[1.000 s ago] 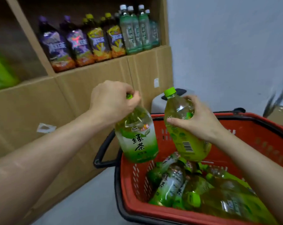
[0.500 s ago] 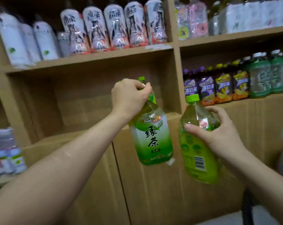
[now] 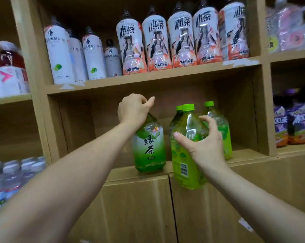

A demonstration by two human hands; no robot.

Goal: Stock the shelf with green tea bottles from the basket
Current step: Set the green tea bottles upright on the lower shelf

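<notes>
Low at 8 o'clock sit packs of clear plastic water bottles (image 3: 13,172), and above them at 10 o'clock are red-drink bottles with white labels (image 3: 9,58). Up at 11 o'clock stand white plastic bottles with lime pictures (image 3: 58,55). A row of white-and-pink peach tea bottles (image 3: 157,42) runs on to 1 o'clock, all on the upper board of the tan wooden shelf (image 3: 148,79).

Now the middle compartment! The left hand (image 3: 133,109) is clamped over the top of a clear plastic green tea bottle with a white-and-green label (image 3: 149,146). Its fingers curl round the neck, the cap is hidden beneath, and one digit pokes out toward 1 o'clock. The bottle hangs upright at the hand's 6 o'clock, base right at the compartment's front lip. Touching or just off it, I cannot tell.

At its 3 o'clock, the right hand (image 3: 202,144) wraps the shoulder of a second green tea bottle with a yellow-green barcode label (image 3: 185,165). The thumb is on the near side and the fingers hook the far side. The bright green cap (image 3: 188,106) stands clear at the hand's 12 o'clock. The bottle's lower half hangs in front of the tan panel front (image 3: 192,216) below the shelf, so it is held in the air.

Behind it, inside the compartment, stand two more green-capped tea bottles (image 3: 223,134), one mostly hidden. At 3 o'clock, purple-labelled bottles (image 3: 297,123) fill the next bay.
</notes>
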